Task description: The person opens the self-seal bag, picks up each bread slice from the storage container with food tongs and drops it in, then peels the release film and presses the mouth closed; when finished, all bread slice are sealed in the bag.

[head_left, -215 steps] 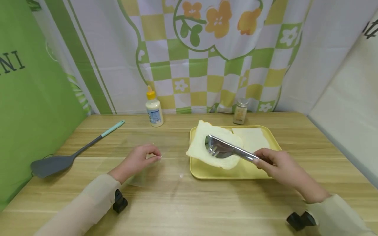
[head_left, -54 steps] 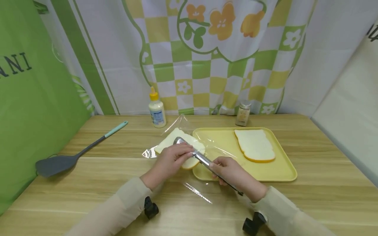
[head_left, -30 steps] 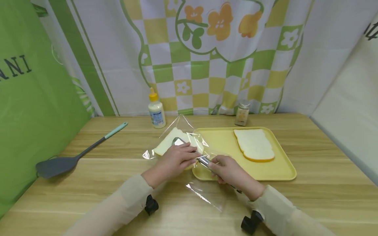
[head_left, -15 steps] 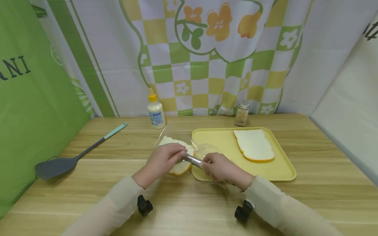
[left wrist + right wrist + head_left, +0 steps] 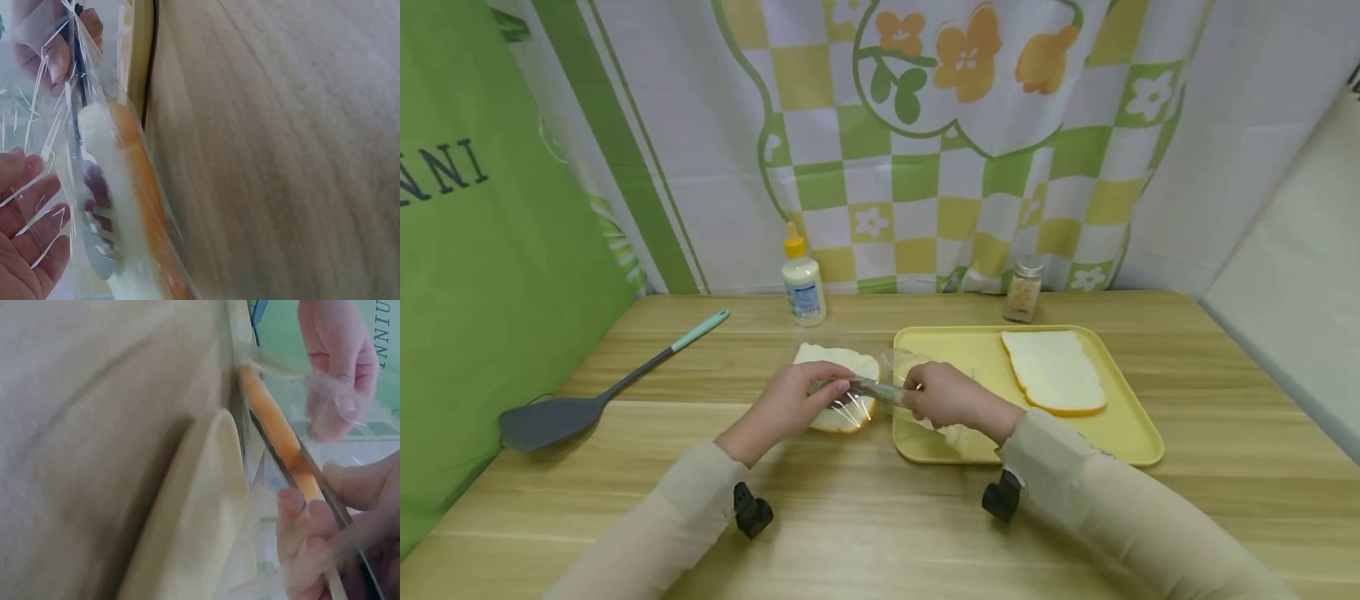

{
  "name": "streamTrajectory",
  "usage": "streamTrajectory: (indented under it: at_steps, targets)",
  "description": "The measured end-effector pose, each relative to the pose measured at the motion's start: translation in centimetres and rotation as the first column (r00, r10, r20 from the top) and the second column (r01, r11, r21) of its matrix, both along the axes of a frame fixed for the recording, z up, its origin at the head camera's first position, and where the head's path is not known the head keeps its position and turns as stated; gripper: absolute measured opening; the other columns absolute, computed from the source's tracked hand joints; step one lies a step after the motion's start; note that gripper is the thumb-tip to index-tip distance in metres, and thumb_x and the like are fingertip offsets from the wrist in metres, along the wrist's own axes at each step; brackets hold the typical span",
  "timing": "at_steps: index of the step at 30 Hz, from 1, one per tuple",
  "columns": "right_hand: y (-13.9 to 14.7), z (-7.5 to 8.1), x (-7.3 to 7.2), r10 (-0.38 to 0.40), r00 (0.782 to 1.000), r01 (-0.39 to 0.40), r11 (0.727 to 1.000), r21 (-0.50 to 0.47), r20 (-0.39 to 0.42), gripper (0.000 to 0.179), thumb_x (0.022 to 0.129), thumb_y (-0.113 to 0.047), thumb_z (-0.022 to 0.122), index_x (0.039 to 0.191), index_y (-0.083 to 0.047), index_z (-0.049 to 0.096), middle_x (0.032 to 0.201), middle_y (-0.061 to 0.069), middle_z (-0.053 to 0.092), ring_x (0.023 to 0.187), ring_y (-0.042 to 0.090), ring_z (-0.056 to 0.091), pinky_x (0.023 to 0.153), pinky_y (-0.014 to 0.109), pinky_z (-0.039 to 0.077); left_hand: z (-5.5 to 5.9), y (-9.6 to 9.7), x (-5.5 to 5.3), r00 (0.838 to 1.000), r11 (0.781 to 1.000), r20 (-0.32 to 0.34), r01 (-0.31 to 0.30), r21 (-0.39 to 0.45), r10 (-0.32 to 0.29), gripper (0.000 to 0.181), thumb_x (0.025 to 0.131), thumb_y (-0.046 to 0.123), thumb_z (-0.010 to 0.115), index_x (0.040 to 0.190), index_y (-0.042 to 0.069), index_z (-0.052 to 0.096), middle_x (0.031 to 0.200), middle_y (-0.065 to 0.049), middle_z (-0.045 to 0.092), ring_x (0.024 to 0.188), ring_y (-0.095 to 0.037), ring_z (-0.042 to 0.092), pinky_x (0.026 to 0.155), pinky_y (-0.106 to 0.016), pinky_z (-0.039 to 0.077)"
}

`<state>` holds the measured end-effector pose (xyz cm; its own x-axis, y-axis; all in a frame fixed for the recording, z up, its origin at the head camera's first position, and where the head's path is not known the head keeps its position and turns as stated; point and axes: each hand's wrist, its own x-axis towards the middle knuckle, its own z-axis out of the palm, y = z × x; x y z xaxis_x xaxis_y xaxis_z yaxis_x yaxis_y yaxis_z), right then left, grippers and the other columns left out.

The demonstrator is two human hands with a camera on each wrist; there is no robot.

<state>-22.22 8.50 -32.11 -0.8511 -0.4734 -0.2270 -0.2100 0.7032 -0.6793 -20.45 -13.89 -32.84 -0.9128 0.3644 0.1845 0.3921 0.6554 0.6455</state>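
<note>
A white bread slice (image 5: 842, 358) with an orange crust lies inside a clear plastic bag (image 5: 852, 410), left of the tray. My right hand (image 5: 953, 393) grips metal tongs (image 5: 883, 391), whose head is around the slice under the plastic. In the left wrist view the slotted tongs head (image 5: 100, 219) lies against the bread's face. My left hand (image 5: 782, 404) pinches the bag's plastic above the slice; in the right wrist view its thumb and fingers (image 5: 344, 369) meet on the film. Loose plastic also hangs around the right hand.
A yellow tray (image 5: 1022, 450) holds a second bread slice (image 5: 1058, 371). Behind stand a squeeze bottle (image 5: 805, 292) with a yellow cap and a spice jar (image 5: 1024, 290). A grey spatula (image 5: 557, 419) with a mint handle lies at the left on the wooden table (image 5: 880, 533).
The tongs carried the slice from the tray leftward into the plastic bag. Lately the left hand came off the tongs area to the left, pinching plastic, and the right hand moved slightly back.
</note>
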Motion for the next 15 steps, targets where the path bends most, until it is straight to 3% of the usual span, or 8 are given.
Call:
streamTrajectory:
  at_steps: [5, 9, 11, 15]
  targets:
    - [0.5, 0.4, -0.4, 0.037, 0.999, -0.037, 0.999, 0.008, -0.017, 0.019, 0.095, -0.02, 0.052, 0.093, -0.002, 0.061, 0.07, 0.007, 0.059, 0.044, 0.011, 0.042, 0.044, 0.023, 0.04, -0.3, -0.1, -0.2, 1.0, 1.0, -0.022, 0.009, 0.025, -0.009, 0.024, 0.093, 0.019, 0.057, 0.112, 0.007, 0.065, 0.106, -0.006, 0.067, 0.097, -0.02, 0.061, 0.084, -0.041, 0.05]
    - [0.9, 0.3, -0.4, 0.026, 1.0, -0.025, 0.999, -0.024, 0.001, 0.02, 0.095, -0.019, 0.052, 0.094, -0.001, 0.061, 0.069, 0.008, 0.059, 0.041, 0.01, 0.04, 0.043, 0.023, 0.037, -0.4, 0.0, -0.3, 0.993, 0.998, -0.107, 0.053, 0.027, -0.05, 0.036, 0.089, 0.019, 0.062, 0.123, 0.006, 0.058, 0.115, -0.01, 0.063, 0.1, -0.023, 0.06, 0.087, -0.043, 0.049]
    - [1.0, 0.2, -0.2, 0.008, 1.0, -0.007, 0.999, -0.043, 0.015, 0.021, 0.095, -0.019, 0.052, 0.094, -0.001, 0.061, 0.068, 0.007, 0.059, 0.04, 0.01, 0.04, 0.042, 0.022, 0.035, -0.5, 0.2, -0.3, 0.979, 0.994, -0.174, 0.109, -0.013, -0.109, 0.042, 0.086, 0.019, 0.066, 0.125, 0.005, 0.056, 0.118, -0.011, 0.061, 0.101, -0.024, 0.06, 0.088, -0.042, 0.048]
    - [1.2, -0.3, 0.1, -0.031, 0.999, 0.033, 0.997, -0.076, 0.029, 0.021, 0.095, -0.019, 0.052, 0.092, -0.001, 0.061, 0.067, 0.007, 0.058, 0.041, 0.01, 0.04, 0.042, 0.022, 0.034, -0.8, 1.4, -0.1, 0.929, 0.966, -0.273, 0.221, -0.138, -0.251, 0.052, 0.079, 0.023, 0.073, 0.125, 0.006, 0.055, 0.125, -0.009, 0.058, 0.108, -0.024, 0.056, 0.094, -0.044, 0.04]
